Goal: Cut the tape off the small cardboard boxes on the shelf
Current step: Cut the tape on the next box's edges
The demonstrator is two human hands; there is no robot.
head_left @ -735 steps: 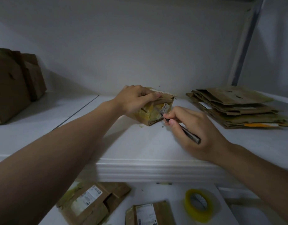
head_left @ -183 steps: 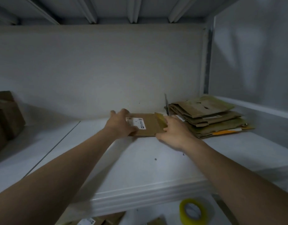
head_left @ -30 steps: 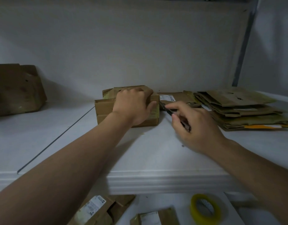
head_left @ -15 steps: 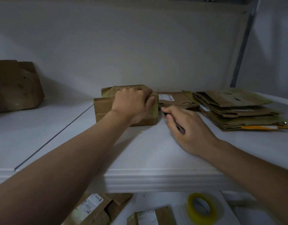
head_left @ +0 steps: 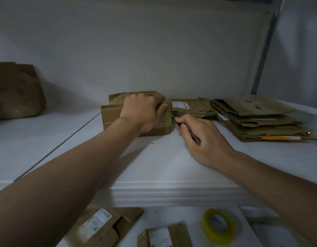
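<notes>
On the white shelf (head_left: 154, 163), one small box (head_left: 111, 118) sits near the back wall, left hand (head_left: 143, 113) clamped over its top. One flattened box (head_left: 193, 106) just right of it has a white label, print too blurry to read. Right hand (head_left: 209, 147) grips a dark knife (head_left: 195, 138) at the small box's right edge, blade hidden.

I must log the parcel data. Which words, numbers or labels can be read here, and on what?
No text can be read.
White label on the flattened box: too blurred.
White label on the lower left box: too blurred.
White label on the lower middle box: too blurred.
</notes>
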